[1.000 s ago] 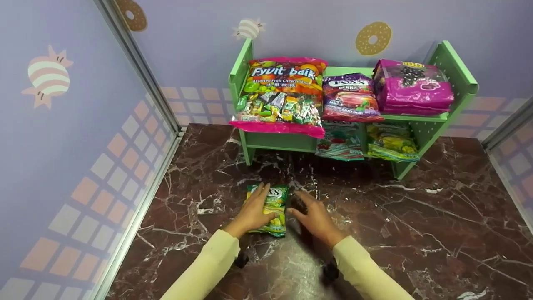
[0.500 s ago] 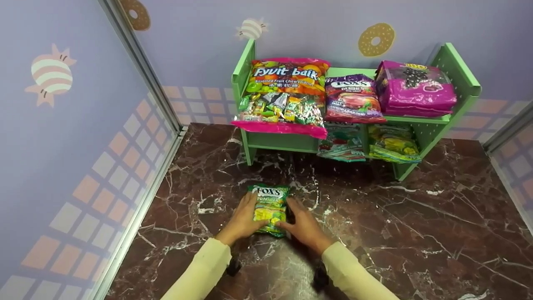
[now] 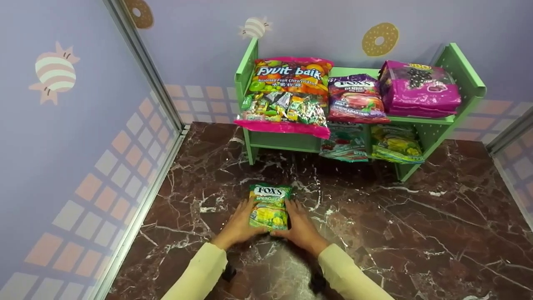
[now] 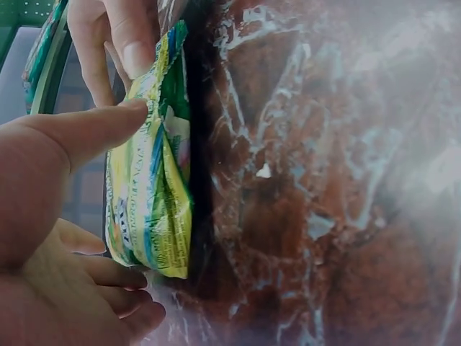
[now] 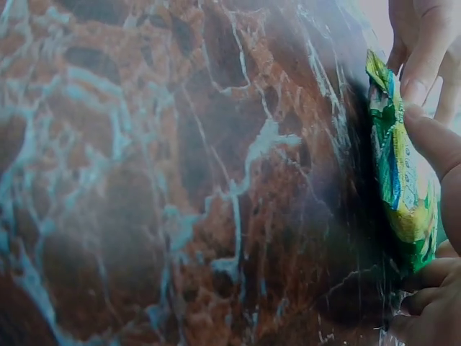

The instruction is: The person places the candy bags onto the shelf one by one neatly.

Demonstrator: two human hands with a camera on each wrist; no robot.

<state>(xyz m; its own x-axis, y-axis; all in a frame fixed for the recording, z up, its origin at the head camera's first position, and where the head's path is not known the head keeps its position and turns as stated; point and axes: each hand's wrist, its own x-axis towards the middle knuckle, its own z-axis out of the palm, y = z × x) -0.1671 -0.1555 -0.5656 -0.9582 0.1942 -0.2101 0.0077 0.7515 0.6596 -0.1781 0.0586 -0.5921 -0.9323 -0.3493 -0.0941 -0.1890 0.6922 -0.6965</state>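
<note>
A green and yellow Fox's candy bag (image 3: 268,214) lies face up on the dark marble surface, between my two hands in the head view. My left hand (image 3: 239,225) touches its left side with the fingers. My right hand (image 3: 302,225) is at its right side in the same way, fingers stretched forward. Both thumbs meet near the bag's lower edge. In the left wrist view the left thumb (image 4: 94,130) rests against the crimped end of the bag (image 4: 151,194). The right wrist view shows the right thumb (image 5: 432,137) at that same end.
A green two-tier shelf (image 3: 287,141) stands behind, against the wall. Its top holds a Fyvit baik candy bag (image 3: 287,98), a purple Fox's bag (image 3: 356,100) and a magenta pack (image 3: 420,89). Below are a teal bag (image 3: 345,143) and a yellow-green bag (image 3: 395,143). A patterned wall panel (image 3: 104,146) borders the left.
My left hand has slid off the bag's face to its left side. The right hand has moved in against the right side. Both thumbs have drawn back to the lower edge.
</note>
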